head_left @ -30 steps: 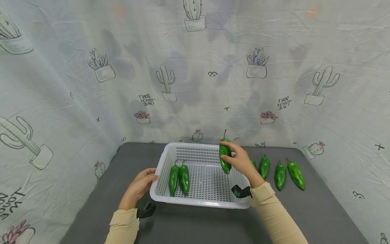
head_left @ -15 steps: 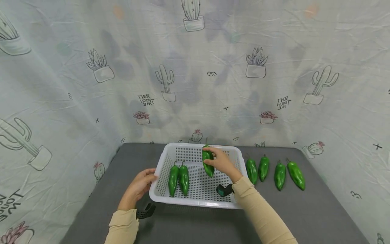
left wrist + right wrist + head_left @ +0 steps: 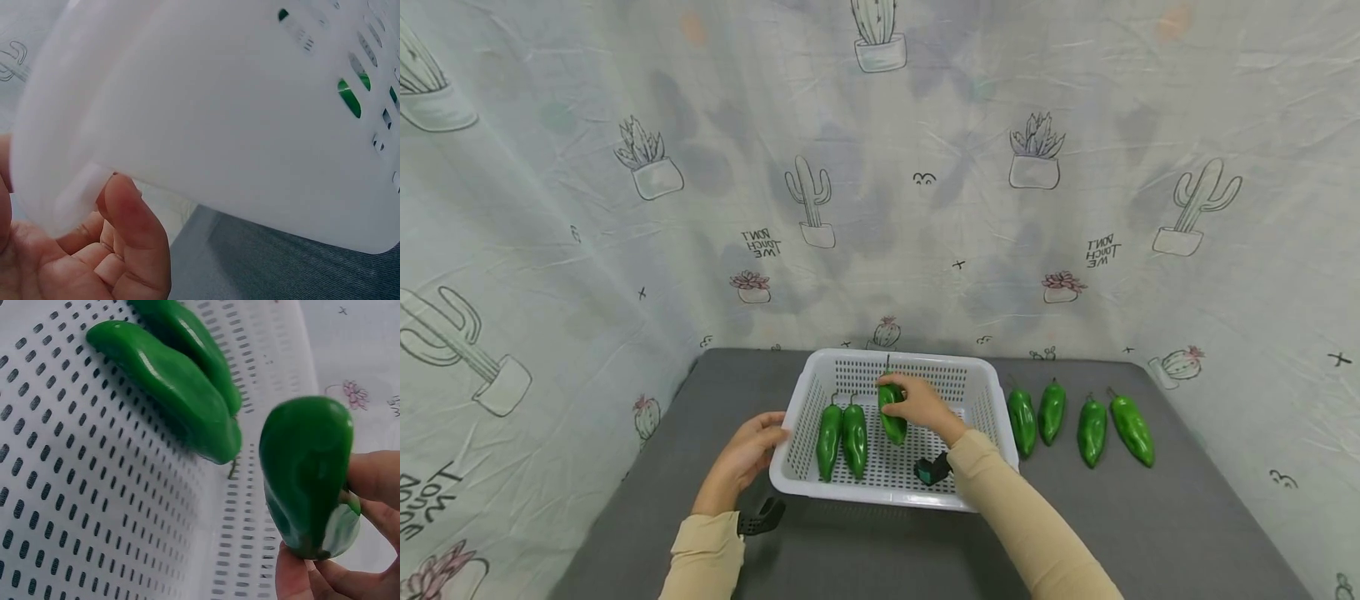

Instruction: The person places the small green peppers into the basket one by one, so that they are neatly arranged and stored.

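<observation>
Inside a white perforated plastic basket (image 3: 895, 500), two green peppers (image 3: 828, 442) (image 3: 162, 381) lie side by side at the left end, stems toward the back. My right hand (image 3: 921, 407) holds a third green pepper (image 3: 892, 421) between thumb and fingers, just right of that pair. In the right wrist view this held pepper (image 3: 306, 469) is seen end-on, apart from the other two. At the basket's left rim is my left hand (image 3: 748, 454), its thumb and fingers gripping the edge; the left wrist view shows the fingers (image 3: 134, 219) curled under the rim.
Several more green peppers (image 3: 1092, 431) lie in a row on the dark grey table (image 3: 1150, 533), right of the basket. A pale cloth (image 3: 925, 275) printed with cacti hangs behind and along both sides of the table.
My right hand has carried its pepper leftward and lower, from over the basket's right side to beside the two lying peppers. The left hand stays on the rim.
</observation>
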`<state>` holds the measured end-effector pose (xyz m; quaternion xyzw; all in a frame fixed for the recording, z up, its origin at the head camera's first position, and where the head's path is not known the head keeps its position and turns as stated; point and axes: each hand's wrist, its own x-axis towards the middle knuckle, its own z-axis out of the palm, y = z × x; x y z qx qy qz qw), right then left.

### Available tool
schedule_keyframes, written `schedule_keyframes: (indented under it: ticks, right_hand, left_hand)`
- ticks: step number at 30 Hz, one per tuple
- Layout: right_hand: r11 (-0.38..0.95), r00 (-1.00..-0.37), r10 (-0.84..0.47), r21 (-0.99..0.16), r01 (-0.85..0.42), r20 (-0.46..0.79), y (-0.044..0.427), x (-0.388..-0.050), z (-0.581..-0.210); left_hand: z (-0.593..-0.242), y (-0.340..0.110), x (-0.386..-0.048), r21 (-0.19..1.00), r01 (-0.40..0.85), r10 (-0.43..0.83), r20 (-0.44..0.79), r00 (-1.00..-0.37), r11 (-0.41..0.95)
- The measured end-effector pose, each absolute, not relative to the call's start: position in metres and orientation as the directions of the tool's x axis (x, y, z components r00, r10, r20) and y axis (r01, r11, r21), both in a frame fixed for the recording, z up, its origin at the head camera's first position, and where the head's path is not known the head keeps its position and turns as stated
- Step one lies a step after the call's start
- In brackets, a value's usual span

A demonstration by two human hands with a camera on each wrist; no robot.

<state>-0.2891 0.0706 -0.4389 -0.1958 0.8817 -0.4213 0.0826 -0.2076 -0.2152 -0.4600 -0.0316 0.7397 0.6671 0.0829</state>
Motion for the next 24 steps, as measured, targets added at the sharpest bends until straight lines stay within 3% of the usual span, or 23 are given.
schedule_keyframes:
  ticks: [24]
  right_hand:
    - [0.715,-0.853,-0.490,-0.643,-0.276,-0.179,0.049,-0.295,-0.459]
  left_hand:
    - [-0.458,-0.215,-0.209,0.977,-0.180,0.048,-0.187,-0.981,0.118]
